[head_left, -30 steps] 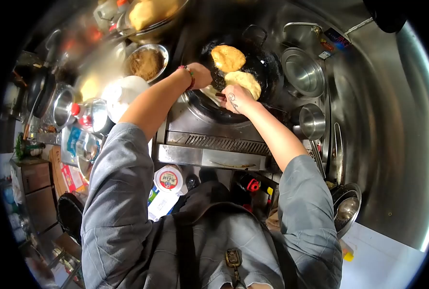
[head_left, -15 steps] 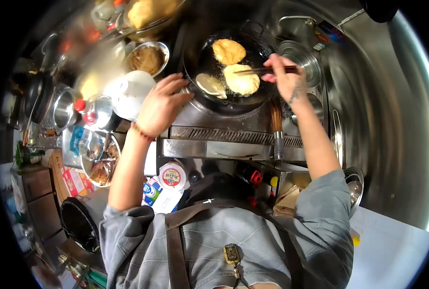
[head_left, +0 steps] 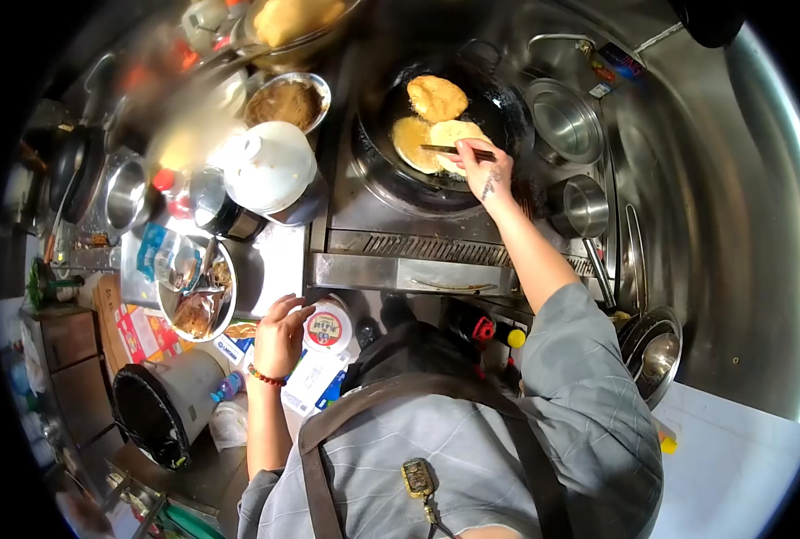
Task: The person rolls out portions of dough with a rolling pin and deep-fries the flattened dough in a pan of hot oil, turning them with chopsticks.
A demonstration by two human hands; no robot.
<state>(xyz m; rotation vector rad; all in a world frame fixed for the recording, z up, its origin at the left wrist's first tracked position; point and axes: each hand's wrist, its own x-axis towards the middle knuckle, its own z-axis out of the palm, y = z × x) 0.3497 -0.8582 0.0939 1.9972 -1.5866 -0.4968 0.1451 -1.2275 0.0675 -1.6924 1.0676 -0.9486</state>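
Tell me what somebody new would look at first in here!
Probably the three flat dough rounds in the big black wok, where the right hand holds dark chopsticks over them. After that, maybe the shiny white plastic jug left of the stove, or the black-lined bin at the lower left.

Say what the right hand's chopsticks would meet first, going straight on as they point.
Probably the leftmost flatbread in the pan; whether the chopsticks, in the right hand, already touch it is unclear.
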